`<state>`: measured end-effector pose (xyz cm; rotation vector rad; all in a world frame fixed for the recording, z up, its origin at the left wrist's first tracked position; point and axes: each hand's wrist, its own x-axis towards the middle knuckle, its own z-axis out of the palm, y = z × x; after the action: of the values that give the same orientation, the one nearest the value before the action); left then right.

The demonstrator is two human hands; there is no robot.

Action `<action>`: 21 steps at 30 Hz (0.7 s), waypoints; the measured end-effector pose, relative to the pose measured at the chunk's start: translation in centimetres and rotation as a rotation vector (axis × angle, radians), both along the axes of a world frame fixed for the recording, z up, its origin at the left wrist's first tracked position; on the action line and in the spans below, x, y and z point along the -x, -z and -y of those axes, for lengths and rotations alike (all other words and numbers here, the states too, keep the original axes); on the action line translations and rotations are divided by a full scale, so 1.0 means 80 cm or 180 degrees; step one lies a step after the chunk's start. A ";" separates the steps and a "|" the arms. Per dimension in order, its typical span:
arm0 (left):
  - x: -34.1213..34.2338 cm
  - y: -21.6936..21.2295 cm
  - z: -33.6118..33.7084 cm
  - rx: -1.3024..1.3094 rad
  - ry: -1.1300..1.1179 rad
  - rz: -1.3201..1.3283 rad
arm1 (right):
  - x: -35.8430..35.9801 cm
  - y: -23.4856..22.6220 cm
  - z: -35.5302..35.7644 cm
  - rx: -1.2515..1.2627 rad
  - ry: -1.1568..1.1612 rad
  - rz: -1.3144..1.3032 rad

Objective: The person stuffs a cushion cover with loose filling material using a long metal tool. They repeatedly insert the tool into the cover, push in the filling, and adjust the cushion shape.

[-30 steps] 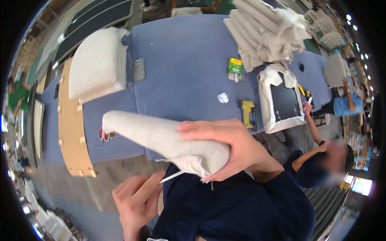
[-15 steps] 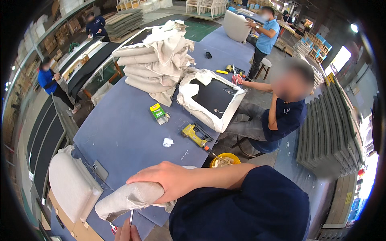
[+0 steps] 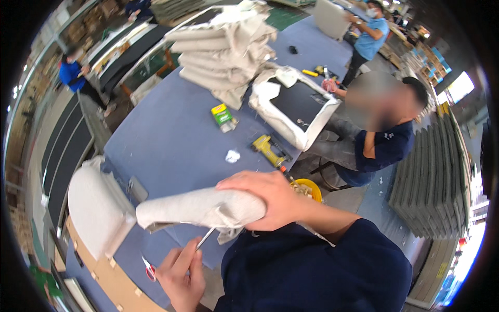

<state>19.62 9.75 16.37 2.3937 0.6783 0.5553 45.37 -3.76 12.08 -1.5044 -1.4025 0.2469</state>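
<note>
Hands work close to the body, above the near edge of the blue counter [image 3: 171, 140]. The right hand [image 3: 265, 200] is clenched around one end of a long beige cushion [image 3: 200, 208], which it holds in the air, roughly level, with the free end pointing to the person's left. The left hand [image 3: 182, 273] is below it, fingers closed on a thin metal tool [image 3: 205, 239] whose tip touches the underside of the cushion, where loose fabric hangs down. Red scissors [image 3: 148, 269] lie just beside the left hand, on the counter's near edge. A padded white seat part [image 3: 96, 208] rests at the near left corner, on a wooden board [image 3: 99, 270]. Farther in, near the middle of the counter, lie a yellow stapler [image 3: 266, 148], a crumpled white scrap [image 3: 232, 155] and a small green and yellow box [image 3: 222, 115]. A stack of beige covers [image 3: 223, 52] sits toward the far edge. At the right edge a seated person in a dark shirt [image 3: 387, 151] has a black panel with white border [image 3: 293, 106] in front of them. A yellow bowl [image 3: 306, 188] shows just behind the right hand.
</note>
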 end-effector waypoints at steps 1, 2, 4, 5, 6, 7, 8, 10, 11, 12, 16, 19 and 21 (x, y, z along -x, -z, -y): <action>-0.005 0.004 -0.003 0.0114 0.0080 0.0009 | -0.002 0.002 0.005 0.0111 0.0007 -0.0075; -0.006 0.001 -0.004 0.0210 0.0139 -0.0007 | -0.004 0.000 0.009 0.0187 -0.0090 -0.0161; 0.000 -0.003 -0.004 0.0127 0.0093 -0.0283 | -0.009 -0.007 0.014 0.0319 -0.0274 -0.0307; -0.001 -0.005 -0.001 0.0145 0.0114 -0.0254 | -0.011 -0.017 0.018 0.0450 -0.0358 -0.0322; 0.000 -0.004 0.001 0.0161 0.0131 -0.0191 | -0.014 -0.028 0.020 0.0579 -0.0446 -0.0300; 0.004 -0.002 0.004 0.0165 0.0138 -0.0206 | -0.016 -0.032 0.019 0.0706 -0.0531 -0.0280; 0.006 -0.001 0.006 0.0167 0.0155 -0.0187 | -0.019 -0.032 0.017 0.0721 -0.0602 -0.0277; 0.011 0.000 0.009 0.0121 0.0168 -0.0207 | -0.022 -0.028 0.012 0.0747 -0.0736 -0.0276; 0.012 -0.001 0.009 0.0076 0.0166 -0.0227 | -0.020 -0.025 0.007 0.0635 -0.0811 -0.0338; 0.013 -0.002 0.009 0.0030 0.0168 -0.0248 | -0.016 -0.021 0.001 0.0522 -0.0882 -0.0403; 0.019 -0.008 0.015 -0.0226 0.0093 -0.0329 | -0.006 -0.022 -0.005 0.0539 -0.0956 -0.0350; 0.026 -0.004 0.018 -0.0176 0.0033 -0.0287 | -0.004 -0.024 -0.008 0.0568 -0.0975 -0.0367; 0.033 -0.002 0.013 -0.0052 0.0066 -0.0278 | -0.003 -0.019 -0.008 0.0508 -0.0956 -0.0433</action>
<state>17.02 8.68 16.53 2.4492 0.6877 0.4516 45.64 -3.10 13.64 -1.3708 -1.5236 0.6490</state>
